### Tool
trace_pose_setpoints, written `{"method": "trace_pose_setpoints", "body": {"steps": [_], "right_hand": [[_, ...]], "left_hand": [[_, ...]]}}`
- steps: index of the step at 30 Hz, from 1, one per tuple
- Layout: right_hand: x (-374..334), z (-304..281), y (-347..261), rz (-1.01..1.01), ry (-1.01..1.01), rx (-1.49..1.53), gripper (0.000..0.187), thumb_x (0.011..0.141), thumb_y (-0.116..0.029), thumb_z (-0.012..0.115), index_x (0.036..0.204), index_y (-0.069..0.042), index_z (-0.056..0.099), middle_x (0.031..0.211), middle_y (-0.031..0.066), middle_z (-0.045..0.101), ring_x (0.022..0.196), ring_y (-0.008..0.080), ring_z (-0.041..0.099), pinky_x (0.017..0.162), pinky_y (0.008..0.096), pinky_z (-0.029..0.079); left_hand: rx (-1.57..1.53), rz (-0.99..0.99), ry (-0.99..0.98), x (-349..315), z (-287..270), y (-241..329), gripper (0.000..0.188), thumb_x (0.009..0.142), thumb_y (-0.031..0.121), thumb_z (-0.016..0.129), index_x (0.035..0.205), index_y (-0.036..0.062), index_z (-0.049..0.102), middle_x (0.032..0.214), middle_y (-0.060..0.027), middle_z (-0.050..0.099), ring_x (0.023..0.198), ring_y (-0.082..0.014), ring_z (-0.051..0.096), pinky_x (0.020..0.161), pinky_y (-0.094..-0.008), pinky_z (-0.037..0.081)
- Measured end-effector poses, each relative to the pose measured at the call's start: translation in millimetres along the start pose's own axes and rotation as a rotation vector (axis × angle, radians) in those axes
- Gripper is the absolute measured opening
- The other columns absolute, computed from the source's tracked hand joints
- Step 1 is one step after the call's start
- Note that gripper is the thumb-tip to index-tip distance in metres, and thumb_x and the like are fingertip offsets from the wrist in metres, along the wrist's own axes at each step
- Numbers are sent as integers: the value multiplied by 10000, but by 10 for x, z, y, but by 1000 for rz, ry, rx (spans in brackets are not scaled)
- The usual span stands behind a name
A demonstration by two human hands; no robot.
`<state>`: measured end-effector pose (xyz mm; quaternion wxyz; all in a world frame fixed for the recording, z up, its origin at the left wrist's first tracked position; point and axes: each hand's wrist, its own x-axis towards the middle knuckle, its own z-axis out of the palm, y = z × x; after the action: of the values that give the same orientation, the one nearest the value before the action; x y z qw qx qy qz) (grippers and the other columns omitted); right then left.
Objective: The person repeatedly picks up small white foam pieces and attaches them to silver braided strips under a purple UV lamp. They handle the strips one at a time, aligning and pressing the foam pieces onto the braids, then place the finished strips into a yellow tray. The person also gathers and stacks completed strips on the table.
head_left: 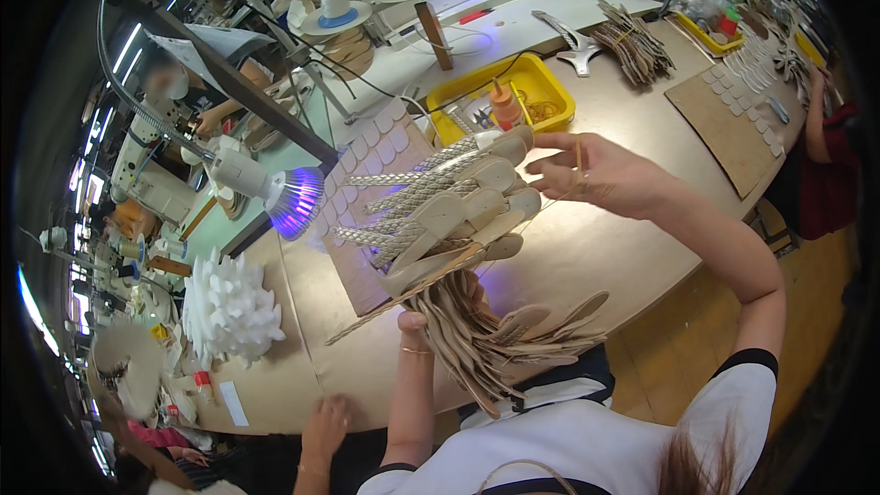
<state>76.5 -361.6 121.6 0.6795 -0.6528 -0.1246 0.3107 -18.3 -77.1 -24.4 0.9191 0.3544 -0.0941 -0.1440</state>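
My left hand [414,323] is closed around a thick bundle of beige shoe straps [458,321], held up above the table. Braided silvery lengths [403,197] with rounded tan tabs stick out at its upper end, and more flat strap ends fan toward my body. A thin braided strap slants out to the lower left. My right hand [596,174] is at the bundle's upper right, fingers bent, with a thin yellowish rubber band [578,161] looped at them; the band seems to run toward the bundle. Part of my left hand's fingers is hidden behind the straps.
Behind the bundle stand a yellow tray [559,92] with an orange-capped bottle and a board [353,261] of pale tabs. A lit lamp [293,202] hangs close at left, near white foam-like pieces [234,307]. Another person's hand [325,426] rests at the table edge.
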Motion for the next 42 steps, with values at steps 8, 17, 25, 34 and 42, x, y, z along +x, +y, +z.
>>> {"method": "trace_pose_setpoints", "body": {"steps": [8,17,25,34,42], "right_hand": [[-156,250,2,127,245,107,865,837,-342,713,1431,22,199,1259,169,493,1138,219,491,955,321,384],[71,531,143,-142,304,-265,901,784,-157,740,1430,92,163,1314,235,449,1215,242,479,969,325,431],[112,-70,243,134,62,-16,754,847,-411,681,1434,-110,316,1363,47,445,1145,163,514,951,351,442],[38,-201,258,101,-292,-128,1141,589,-738,703,1405,-34,328,1361,99,460,1228,217,484,996,383,439],[81,62,792,270,-187,232,1133,545,-684,723,1432,-120,298,1402,129,426,1268,301,447,1032,478,389]], "left_hand": [[14,-96,56,44,213,-86,781,585,406,692,1227,10,492,958,-113,544,779,-215,470,682,-341,427],[361,-79,223,-4,294,-221,666,678,242,693,1249,-31,486,1101,-148,619,984,-248,636,904,-380,521],[-44,-308,64,-118,-5,-119,652,700,216,677,1275,-22,481,1146,-140,598,1033,-220,586,938,-347,469],[178,-155,-65,-70,-12,-218,722,681,209,684,1317,-31,440,1167,-151,588,1055,-204,567,939,-338,465],[-186,-315,-129,12,-107,-349,752,696,396,644,1257,-81,490,1124,-242,615,1025,-318,621,922,-369,489]]}}
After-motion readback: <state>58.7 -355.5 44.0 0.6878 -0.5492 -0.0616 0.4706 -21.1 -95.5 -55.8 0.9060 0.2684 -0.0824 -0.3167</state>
